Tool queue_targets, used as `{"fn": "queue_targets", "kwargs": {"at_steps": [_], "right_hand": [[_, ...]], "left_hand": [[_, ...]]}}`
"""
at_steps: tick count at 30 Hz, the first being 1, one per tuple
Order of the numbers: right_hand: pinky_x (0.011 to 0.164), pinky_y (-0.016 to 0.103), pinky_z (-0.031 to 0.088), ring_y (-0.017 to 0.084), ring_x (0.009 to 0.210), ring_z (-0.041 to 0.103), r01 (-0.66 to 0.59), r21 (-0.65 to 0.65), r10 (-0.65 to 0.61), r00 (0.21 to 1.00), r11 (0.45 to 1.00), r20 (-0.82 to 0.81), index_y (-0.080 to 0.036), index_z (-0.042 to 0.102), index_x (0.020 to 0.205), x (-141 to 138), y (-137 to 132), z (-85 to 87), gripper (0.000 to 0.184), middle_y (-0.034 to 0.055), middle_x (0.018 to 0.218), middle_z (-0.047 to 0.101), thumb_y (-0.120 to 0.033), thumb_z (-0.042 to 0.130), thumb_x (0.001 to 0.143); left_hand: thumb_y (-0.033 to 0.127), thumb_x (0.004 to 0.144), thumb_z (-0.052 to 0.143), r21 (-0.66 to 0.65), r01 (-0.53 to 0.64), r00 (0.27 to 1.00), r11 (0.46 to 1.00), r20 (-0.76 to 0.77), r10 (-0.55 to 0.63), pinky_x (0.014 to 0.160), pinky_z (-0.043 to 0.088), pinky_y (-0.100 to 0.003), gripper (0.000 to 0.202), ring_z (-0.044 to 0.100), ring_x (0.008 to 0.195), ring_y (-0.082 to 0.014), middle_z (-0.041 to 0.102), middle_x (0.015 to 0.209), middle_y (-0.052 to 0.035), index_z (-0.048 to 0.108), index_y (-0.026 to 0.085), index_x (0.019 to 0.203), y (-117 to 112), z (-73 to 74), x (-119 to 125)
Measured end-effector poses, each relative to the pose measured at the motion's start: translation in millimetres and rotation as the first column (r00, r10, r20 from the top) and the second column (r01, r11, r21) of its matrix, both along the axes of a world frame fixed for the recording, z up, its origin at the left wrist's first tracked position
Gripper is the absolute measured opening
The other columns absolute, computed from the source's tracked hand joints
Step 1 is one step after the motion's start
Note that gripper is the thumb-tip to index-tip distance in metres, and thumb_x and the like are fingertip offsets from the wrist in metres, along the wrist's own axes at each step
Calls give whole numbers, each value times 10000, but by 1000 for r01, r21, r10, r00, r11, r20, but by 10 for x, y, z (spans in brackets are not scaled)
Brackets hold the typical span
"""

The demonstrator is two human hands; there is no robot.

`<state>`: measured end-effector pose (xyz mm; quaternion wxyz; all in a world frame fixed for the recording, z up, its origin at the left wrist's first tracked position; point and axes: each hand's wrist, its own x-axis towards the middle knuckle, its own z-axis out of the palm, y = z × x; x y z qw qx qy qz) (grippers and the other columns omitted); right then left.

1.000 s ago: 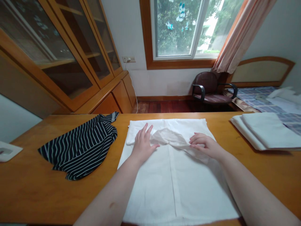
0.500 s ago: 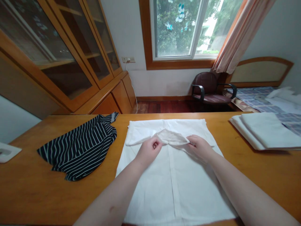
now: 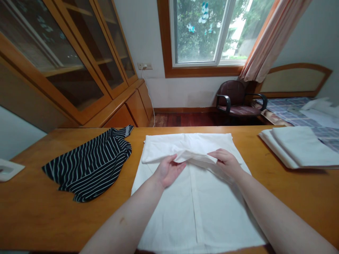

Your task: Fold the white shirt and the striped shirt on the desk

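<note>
A white garment (image 3: 180, 201) with a straight strip running down its middle lies spread on the wooden table, its far part folded into a band. My left hand (image 3: 168, 170) pinches the loose edge of that band, thumb above and fingers spread below, palm turned up. On the other side, my right hand (image 3: 225, 162) grips the same edge, with the cloth between thumb and fingers. Between the two hands the edge is raised slightly and folded over. The right fingertips are partly hidden by the cloth.
A black-and-white striped garment (image 3: 92, 162) lies on the table (image 3: 23, 211) to the left. A folded white cloth stack (image 3: 302, 146) sits at the right. Beyond the table stand a brown armchair (image 3: 235, 98), a glass-door cabinet (image 3: 116, 93) and a bed (image 3: 288, 109).
My left hand has turned from a closed pinch to a palm-up hold with its fingers under the cloth. The raised edge between the hands has folded down towards me.
</note>
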<state>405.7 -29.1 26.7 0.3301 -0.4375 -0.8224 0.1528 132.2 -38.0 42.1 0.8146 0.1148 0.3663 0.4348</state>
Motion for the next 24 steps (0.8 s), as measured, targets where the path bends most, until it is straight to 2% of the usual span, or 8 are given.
{"fn": "queue_targets", "kwargs": {"at_steps": [3, 7, 9, 12, 15, 18, 22, 24], "right_hand": [[865, 404, 470, 213, 971, 600, -30, -8, 30, 1000, 1000, 1, -265, 682, 978, 7, -14, -5, 464, 25, 1054, 680, -72, 422, 645], [928, 395, 447, 220, 1066, 573, -82, -158, 94, 993, 984, 69, -241, 653, 1010, -8, -65, 22, 474, 34, 1161, 633, -68, 466, 610], [925, 379, 449, 220, 1055, 579, -121, -252, 151, 983, 960, 105, -235, 648, 1043, -11, -82, 50, 433, 40, 1146, 640, -101, 515, 653], [922, 377, 447, 238, 1056, 575, -157, -321, 205, 971, 934, 124, -221, 663, 1053, 10, -78, 92, 336, 68, 1146, 634, -261, 626, 721], [928, 382, 438, 254, 1055, 572, -160, -357, 214, 970, 920, 118, -203, 688, 1032, 42, -61, 106, 378, 100, 1149, 623, -419, 671, 722], [933, 381, 430, 255, 1058, 570, -122, -416, 178, 979, 901, 98, -207, 716, 960, 38, -61, 99, 344, 103, 1145, 621, -474, 618, 766], [931, 372, 427, 246, 1036, 576, -63, -444, 128, 985, 894, 118, -209, 712, 904, -32, -87, 114, 300, 89, 1118, 629, -452, 570, 801], [933, 370, 426, 244, 1043, 568, -71, -441, 147, 979, 895, 140, -212, 686, 1011, -71, -107, 136, 334, 87, 1133, 621, -438, 596, 782]], "left_hand": [[-3, 636, 484, 24, -83, 993, 996, -88, 84, 936, 480, -290, 288, 628, 948, -163, 676, 995, -74, 629, 125, 849, -7, -36, 20], [-62, 523, 439, 135, -37, 982, 990, -179, 62, 915, 502, -331, 390, 635, 939, -197, 694, 893, -76, 639, 101, 815, -28, -42, 4], [-62, 551, 469, 142, -51, 977, 988, -196, 79, 893, 515, -337, 363, 639, 938, -212, 695, 889, -91, 636, 87, 837, -24, -31, -15], [-9, 670, 530, 49, -200, 963, 979, -174, 205, 848, 538, -335, 297, 648, 921, -211, 689, 924, -109, 614, 91, 936, 40, -21, -73], [4, 726, 527, -2, -423, 891, 906, -184, 415, 807, 553, -327, 314, 657, 894, -200, 680, 948, -115, 585, 104, 1018, 164, -27, -209], [-8, 729, 521, 47, -593, 778, 804, -224, 587, 789, 554, -304, 325, 654, 898, -187, 675, 957, -99, 587, 124, 1019, 288, -20, -411], [7, 725, 510, 123, -750, 591, 649, -315, 743, 789, 541, -251, 240, 640, 929, -174, 666, 941, -90, 604, 115, 917, 366, 36, -622], [20, 714, 515, 138, -766, 557, 628, -346, 755, 785, 539, -252, 206, 638, 932, -180, 662, 943, -94, 601, 111, 878, 368, 68, -664]]}}
